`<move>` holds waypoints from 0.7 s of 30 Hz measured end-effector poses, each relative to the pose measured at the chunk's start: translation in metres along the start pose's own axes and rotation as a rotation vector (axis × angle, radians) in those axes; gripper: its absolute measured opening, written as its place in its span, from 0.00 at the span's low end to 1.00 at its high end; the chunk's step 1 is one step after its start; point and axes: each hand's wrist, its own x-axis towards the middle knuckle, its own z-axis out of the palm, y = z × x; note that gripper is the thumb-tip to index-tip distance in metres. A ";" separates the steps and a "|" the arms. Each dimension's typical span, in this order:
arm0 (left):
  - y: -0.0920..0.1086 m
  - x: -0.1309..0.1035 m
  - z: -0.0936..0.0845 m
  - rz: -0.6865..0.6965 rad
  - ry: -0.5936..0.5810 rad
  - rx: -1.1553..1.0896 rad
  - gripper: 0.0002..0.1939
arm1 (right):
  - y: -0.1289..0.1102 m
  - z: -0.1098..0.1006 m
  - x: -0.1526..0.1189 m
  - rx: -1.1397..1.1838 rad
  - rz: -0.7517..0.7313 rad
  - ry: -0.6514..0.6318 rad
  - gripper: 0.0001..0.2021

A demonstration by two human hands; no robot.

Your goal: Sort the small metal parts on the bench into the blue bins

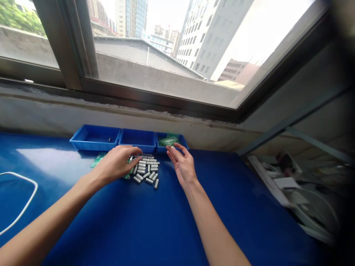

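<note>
Several short silver metal pieces lie in a loose pile on the blue table. My left hand is over the pile's left side, fingers apart, with nothing visible between them. Green pieces show on the table beside and under that hand. My right hand is at the front edge of the right blue bin, which holds green items. Its thumb and a finger are close together, and whatever may be between them is too small to make out.
The middle blue bin and left blue bin stand in the same row by the wall; a small metal part lies in the left one. A white cable curves at far left. A cluttered shelf stands at right.
</note>
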 end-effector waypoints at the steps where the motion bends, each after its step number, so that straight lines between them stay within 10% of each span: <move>1: -0.004 -0.001 -0.005 0.000 -0.039 0.029 0.20 | -0.001 -0.001 0.001 -0.008 0.004 0.001 0.22; 10: -0.024 -0.010 -0.053 -0.077 -0.314 0.140 0.28 | 0.011 0.012 -0.026 -0.460 -0.123 -0.126 0.14; 21: -0.050 -0.015 -0.068 -0.222 -0.351 0.364 0.27 | 0.036 0.053 -0.068 -1.196 -0.923 -0.515 0.18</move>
